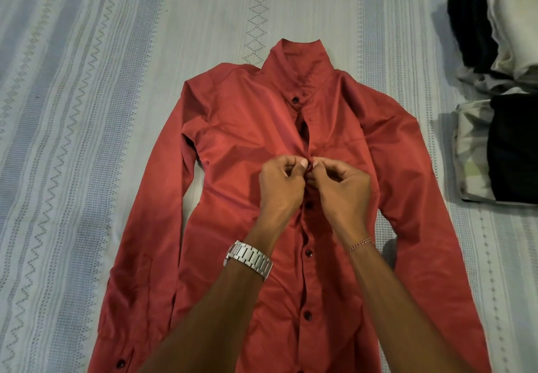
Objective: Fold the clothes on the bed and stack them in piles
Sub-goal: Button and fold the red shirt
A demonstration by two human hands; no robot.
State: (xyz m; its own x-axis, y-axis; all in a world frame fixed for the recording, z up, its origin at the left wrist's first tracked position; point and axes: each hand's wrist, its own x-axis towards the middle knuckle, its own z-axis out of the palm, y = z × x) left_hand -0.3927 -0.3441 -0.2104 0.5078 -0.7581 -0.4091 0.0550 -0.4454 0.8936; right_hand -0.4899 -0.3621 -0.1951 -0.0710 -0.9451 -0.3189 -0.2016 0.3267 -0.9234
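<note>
- Bed (87, 110): red shirt (233, 139) lies flat, face up, mid-bed; not yet folded.
- Piles (500, 95) of folded clothes at far right, so part done.
- Placket: lower buttons closed, gap below collar open.
- Left hand (279, 186) & right hand (340, 186): each grip pinching placket at mid-chest button; prob. buttoning up.

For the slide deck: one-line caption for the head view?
Both hands, left and right, buttoning a red shirt on the bed.
</note>
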